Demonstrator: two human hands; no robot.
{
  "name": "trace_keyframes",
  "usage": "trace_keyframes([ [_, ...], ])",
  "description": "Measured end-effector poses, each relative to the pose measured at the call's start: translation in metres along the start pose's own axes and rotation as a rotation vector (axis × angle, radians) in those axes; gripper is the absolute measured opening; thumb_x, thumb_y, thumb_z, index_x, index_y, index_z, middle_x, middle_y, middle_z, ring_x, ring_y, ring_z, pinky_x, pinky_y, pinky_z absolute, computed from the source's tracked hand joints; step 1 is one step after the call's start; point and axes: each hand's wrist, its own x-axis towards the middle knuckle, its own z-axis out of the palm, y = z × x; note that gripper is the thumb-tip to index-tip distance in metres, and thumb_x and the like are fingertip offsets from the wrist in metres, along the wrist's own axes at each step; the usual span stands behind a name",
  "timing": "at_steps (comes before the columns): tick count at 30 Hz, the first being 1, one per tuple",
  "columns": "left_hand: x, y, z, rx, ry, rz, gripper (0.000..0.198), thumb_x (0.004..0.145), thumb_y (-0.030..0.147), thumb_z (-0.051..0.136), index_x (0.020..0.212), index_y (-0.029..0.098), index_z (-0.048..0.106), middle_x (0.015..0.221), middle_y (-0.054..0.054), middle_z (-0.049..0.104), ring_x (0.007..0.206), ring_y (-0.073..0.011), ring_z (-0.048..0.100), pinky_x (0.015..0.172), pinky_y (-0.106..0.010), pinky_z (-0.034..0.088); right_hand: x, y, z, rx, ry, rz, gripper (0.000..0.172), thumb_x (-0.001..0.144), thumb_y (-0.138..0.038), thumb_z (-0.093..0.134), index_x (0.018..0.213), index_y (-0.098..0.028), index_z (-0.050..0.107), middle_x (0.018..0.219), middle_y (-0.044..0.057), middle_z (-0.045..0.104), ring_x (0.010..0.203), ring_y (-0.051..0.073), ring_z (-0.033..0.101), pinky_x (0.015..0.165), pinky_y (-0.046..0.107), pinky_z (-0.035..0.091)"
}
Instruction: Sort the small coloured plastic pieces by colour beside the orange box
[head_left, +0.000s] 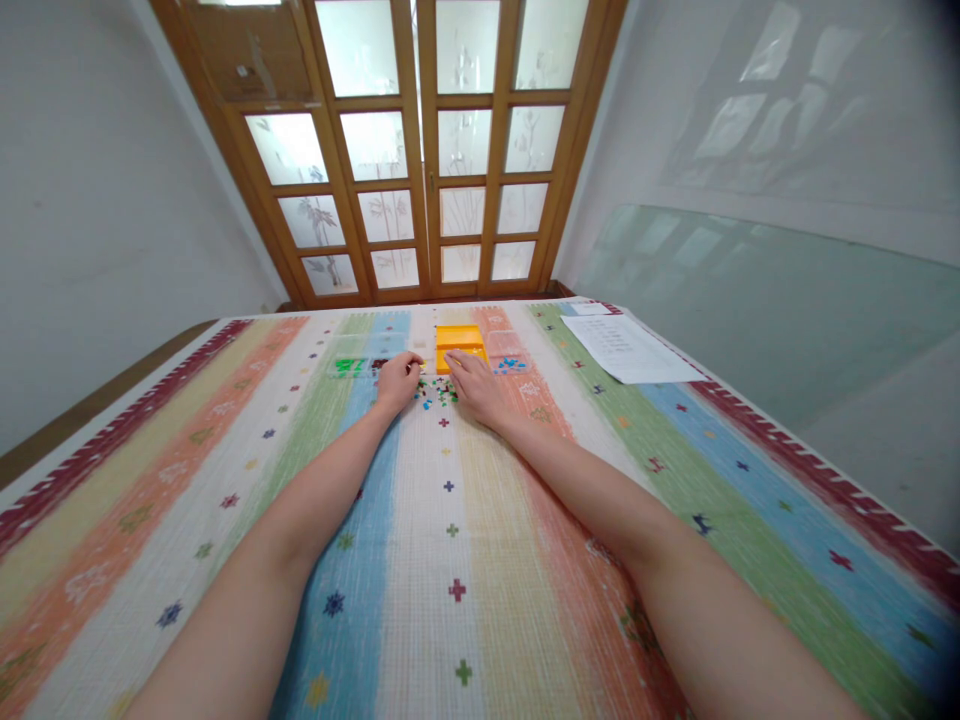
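On my feed, the tablecloth runs in orange, green, blue, yellow and white stripes with scattered crosses, maroon along its left and right edges. Toward its far edge I see a yellow-orange box, green pieces and blue pieces.

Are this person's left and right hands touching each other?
Apart: the head view shows tablecloth and small loose pieces between left hand and right hand.
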Motion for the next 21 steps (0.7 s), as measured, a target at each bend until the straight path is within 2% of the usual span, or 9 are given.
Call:
trace_keyframes([
  [7, 0.001, -0.001, -0.002, 0.05, 0.081, -0.022, 0.026, 0.095, 0.017, 0.052, 0.098, 0.02, 0.078, 0.101, -0.007, 0.079, 0.093, -0.0223, 0.069, 0.088, -0.032, 0.049, 0.0, -0.003, 0.005, 0.002, -0.063, -0.072, 0.047, 0.107, -0.02, 0.045, 0.153, -0.02, 0.055, 0.153, 0.015, 0.056, 0.143, 0.029, 0.049, 0.12, 0.052, 0.04],
  [15, 0.002, -0.001, -0.004, 0.061, 0.093, -0.034, 0.027, 0.095, 0.018, 0.052, 0.099, 0.02, 0.079, 0.1, -0.008, 0.079, 0.094, -0.0225, 0.069, 0.09, -0.033, 0.047, 0.0, -0.005, 0.012, -0.055, -0.154, -0.167, 0.048, 0.106, -0.018, 0.047, 0.154, -0.019, 0.054, 0.155, 0.016, 0.055, 0.144, 0.029, 0.048, 0.122, 0.052, 0.036],
  [21, 0.001, 0.002, -0.006, 0.091, 0.102, -0.058, 0.025, 0.095, 0.02, 0.055, 0.1, 0.021, 0.079, 0.101, -0.007, 0.079, 0.095, -0.0229, 0.069, 0.092, -0.034, 0.047, 0.013, 0.002, 0.016, -0.079, -0.118, -0.095, 0.049, 0.105, -0.018, 0.047, 0.154, -0.018, 0.055, 0.154, 0.017, 0.056, 0.144, 0.028, 0.048, 0.122, 0.05, 0.037],
])
